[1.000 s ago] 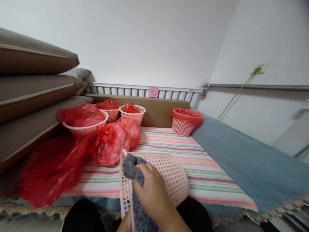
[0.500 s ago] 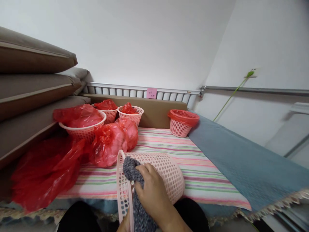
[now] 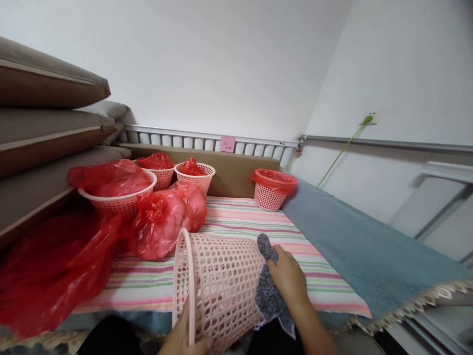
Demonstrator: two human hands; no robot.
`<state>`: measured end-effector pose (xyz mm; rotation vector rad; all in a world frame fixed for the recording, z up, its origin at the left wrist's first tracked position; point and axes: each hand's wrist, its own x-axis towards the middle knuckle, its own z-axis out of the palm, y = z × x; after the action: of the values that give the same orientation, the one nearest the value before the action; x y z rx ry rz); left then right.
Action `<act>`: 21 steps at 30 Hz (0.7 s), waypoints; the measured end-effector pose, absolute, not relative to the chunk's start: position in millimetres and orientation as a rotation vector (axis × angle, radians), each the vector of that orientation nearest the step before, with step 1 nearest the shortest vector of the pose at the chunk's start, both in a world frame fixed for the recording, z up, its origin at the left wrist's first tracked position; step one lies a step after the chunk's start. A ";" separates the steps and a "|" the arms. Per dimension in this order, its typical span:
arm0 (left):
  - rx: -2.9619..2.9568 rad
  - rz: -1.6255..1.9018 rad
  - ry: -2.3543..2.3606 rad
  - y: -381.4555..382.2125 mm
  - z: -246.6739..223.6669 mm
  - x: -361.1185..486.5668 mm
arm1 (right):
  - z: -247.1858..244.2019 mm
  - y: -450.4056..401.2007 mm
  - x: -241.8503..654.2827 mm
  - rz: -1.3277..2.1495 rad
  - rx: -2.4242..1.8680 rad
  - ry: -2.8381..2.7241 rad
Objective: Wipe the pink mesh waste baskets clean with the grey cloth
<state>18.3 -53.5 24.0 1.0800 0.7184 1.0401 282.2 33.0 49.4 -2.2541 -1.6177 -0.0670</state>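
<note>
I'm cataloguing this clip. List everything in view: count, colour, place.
Held basket: one, pink, tipped, front
Cloth: one, grey, by held basket's base
Standing baskets: four, pink, three back-left, one back-right
Plastic bags: several, red, left and on standing baskets
Striped sheet: one, multicoloured, centre
Cover: one, blue, right
Cushions: four or more, brownish, left
Walls: two, white, behind and right
Radiator: one, white, back
Note: one, pink, on radiator
Panel: one, brown, before radiator
Pipe: one, grey, right
Socket: one, white, right
Cord: one, green, in socket
Frame: one, white, far right
Legs: two, black, bottom edge
Left hand: one, bare, on held basket's rim
Right hand: one, bare, holding cloth
</note>
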 end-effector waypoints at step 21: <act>1.000 1.313 0.854 -36.4 -27.9 1.3 | 84.5 -32.3 110.5 0.283 -1.347 -1.989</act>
<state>1.3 -36.4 -27.9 0.9998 0.8543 1.3126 110.5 -32.3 84.5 -1.3469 -1.9895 0.2833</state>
